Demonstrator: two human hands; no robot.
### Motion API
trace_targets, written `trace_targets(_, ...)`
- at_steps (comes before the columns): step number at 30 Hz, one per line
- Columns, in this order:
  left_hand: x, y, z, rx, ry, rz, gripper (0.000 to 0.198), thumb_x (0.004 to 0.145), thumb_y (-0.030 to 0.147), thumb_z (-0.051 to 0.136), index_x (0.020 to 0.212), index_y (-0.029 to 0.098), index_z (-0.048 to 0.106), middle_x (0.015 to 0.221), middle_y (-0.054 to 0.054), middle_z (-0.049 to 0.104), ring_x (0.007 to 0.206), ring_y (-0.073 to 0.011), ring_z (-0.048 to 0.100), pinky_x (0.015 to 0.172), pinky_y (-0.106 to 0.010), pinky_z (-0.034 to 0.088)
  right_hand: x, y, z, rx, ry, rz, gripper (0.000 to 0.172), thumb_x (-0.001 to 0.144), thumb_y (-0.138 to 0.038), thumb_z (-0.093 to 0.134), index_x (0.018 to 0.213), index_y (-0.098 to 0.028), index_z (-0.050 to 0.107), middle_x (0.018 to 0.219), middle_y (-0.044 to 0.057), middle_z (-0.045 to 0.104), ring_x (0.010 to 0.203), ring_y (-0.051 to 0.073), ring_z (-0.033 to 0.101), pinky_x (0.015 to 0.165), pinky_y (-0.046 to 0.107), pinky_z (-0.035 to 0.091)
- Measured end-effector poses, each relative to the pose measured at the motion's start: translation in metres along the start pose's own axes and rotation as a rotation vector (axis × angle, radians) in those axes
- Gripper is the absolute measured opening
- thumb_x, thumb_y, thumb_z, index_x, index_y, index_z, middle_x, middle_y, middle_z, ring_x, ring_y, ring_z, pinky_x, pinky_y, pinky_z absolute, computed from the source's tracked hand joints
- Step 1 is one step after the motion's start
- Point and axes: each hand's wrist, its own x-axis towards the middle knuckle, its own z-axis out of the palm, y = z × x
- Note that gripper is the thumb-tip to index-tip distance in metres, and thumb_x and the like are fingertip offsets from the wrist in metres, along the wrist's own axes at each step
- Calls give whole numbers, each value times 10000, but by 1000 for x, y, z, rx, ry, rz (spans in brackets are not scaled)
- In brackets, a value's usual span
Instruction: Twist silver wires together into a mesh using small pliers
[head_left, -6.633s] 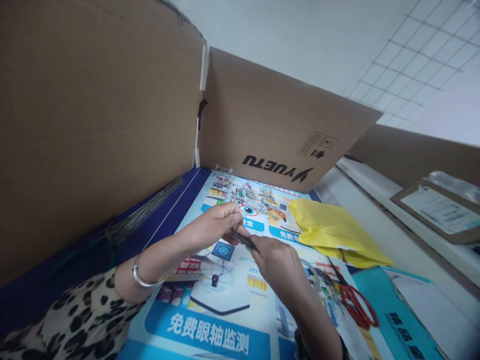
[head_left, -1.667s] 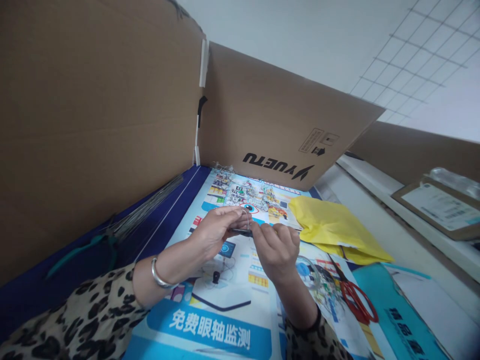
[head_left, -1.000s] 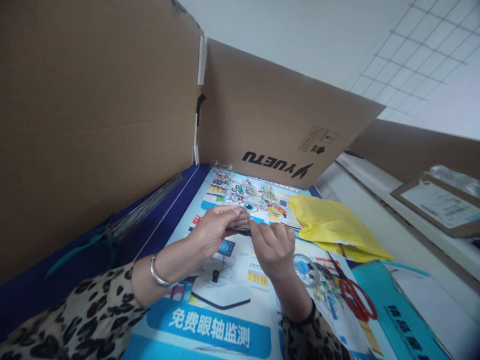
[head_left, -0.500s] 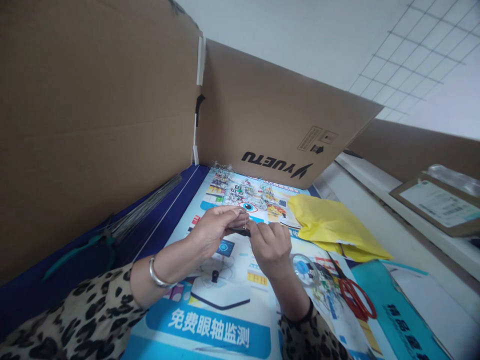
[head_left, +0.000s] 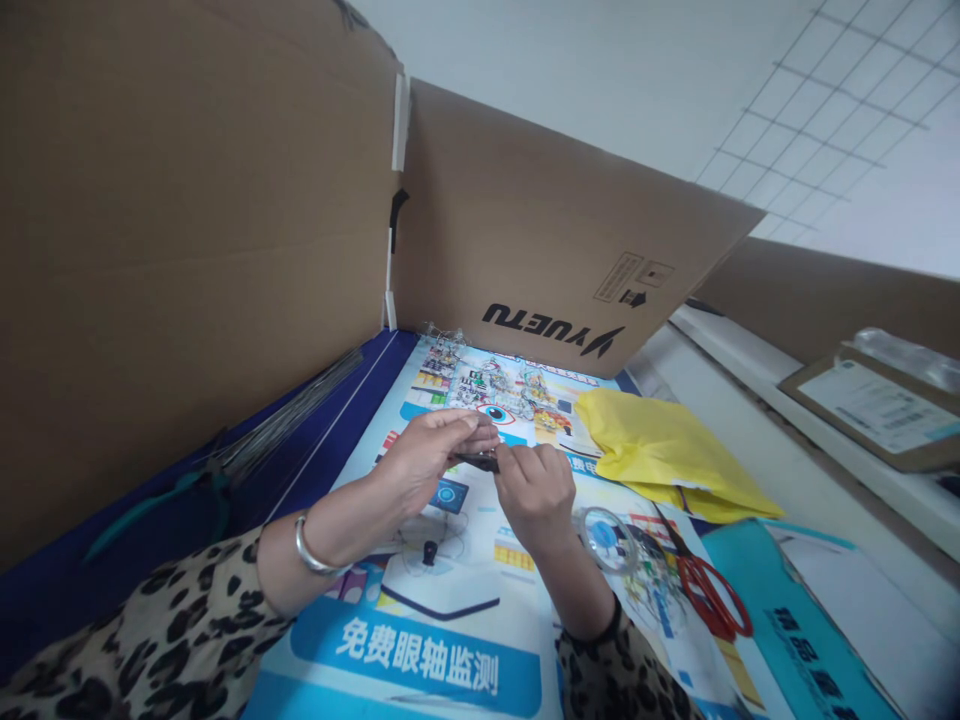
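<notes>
Gripping a slim, dark, rod-like piece point(head_left: 477, 461) with bare left hand point(head_left: 424, 455) and right hand point(head_left: 536, 495), likely for steadiness, I have it above the blue-and-white printed sheet point(head_left: 480, 522), between its side edges.

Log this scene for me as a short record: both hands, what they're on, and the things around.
Left hand: at one end of a thin dark object, exact hold unclear
Right hand: closed on its other end
Left side: teal-handled pliers beside a bundle of wires
Right side: yellow bag, red-handled scissors
Underneath: printed poster
Behind: cardboard panel marked YUETU, upside down
</notes>
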Motion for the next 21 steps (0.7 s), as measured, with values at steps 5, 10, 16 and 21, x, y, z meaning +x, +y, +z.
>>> trace_targets(5,0,1,-2,25,-3,-5,160,724,232,658,805,94,658,841,-95,689,802,-186,662,846,-306,476,1,-2,-1,6,-20,10,116,817,-169,508,832,-161,623,627,21,516,654,154,389,626,323,285)
trace_targets(10,0,3,0,54,2,-15,144,743,222,632,812,97,653,853,-98,690,801,-184,664,820,-288,474,2,-4,-2,37,-80,41,116,826,-182,503,783,-170,610,634,23,519,656,158,386,631,315,288)
trace_targets(16,0,5,-2,86,-17,-41,172,756,231,625,854,92,650,889,-115,692,839,-203,664,852,-310,446,5,-6,-4,101,-133,79,119,820,-169,496,746,-176,589,647,23,531,665,159,397,645,305,296)
trace_targets(21,0,6,-3,91,-37,-42,180,764,234,622,863,86,646,898,-122,692,845,-211,664,868,-325,437,5,-7,-6,132,-183,106,116,815,-178,504,743,-175,595,650,23,548,659,158,415,639,296,302)
